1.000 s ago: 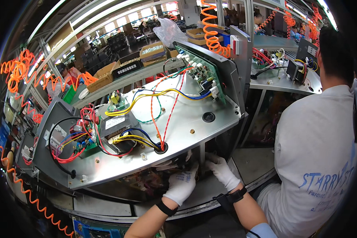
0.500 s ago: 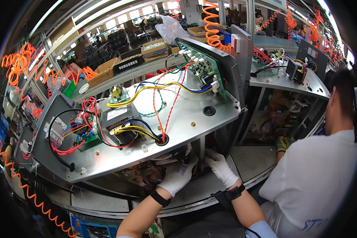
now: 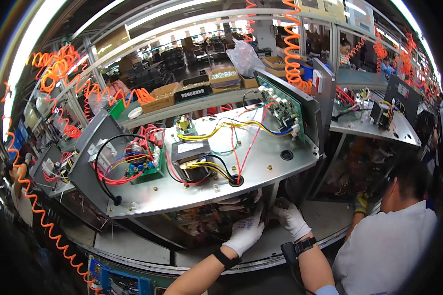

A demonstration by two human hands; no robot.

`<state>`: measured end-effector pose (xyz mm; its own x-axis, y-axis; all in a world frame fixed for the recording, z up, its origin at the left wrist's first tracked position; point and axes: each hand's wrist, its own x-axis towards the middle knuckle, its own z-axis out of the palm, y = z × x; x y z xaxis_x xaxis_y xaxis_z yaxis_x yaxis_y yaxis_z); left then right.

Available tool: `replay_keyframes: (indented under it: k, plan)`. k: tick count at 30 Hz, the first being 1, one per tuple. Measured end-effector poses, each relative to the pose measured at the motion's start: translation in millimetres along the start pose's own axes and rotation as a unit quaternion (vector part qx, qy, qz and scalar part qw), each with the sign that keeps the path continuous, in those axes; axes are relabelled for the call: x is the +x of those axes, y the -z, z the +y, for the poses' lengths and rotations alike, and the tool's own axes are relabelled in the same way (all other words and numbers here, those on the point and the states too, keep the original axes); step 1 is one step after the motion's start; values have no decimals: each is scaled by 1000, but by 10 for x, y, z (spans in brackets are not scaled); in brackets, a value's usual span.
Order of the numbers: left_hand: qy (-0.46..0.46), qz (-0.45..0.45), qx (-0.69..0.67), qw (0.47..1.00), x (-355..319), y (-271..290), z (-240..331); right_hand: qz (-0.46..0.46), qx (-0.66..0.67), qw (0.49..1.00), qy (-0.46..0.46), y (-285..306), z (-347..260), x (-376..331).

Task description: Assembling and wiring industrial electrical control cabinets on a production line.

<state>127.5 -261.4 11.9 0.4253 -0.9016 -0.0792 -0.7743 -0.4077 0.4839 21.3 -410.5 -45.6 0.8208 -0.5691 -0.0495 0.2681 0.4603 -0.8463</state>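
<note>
Gloved left hand (image 3: 244, 231) and right hand (image 3: 291, 220) flank post (image 3: 274, 192) at open side of metal chassis (image 3: 199, 197), which stands on desk (image 3: 133, 248). Finger ends in shadow; wide, narrow or holding, cannot tell. Opening probably gives access to inner wiring (image 3: 199, 221). Grommet (image 3: 236, 183) presumably shields wires from plate edge.

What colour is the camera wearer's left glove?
White with blue printing; the left glove shows best in the head view.
</note>
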Motion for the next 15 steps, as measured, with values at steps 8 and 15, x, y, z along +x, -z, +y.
replay_keyframes:
  k: [8, 15]
  plan:
    - [-46, 151, 26, 987, -430, 149, -60, 68, 230, 966, 91, 14, 5, -189]
    - [-188, 229, 4, 955, -791, 165, -232, 180, 363, 885, 229, 209, -638, -1242]
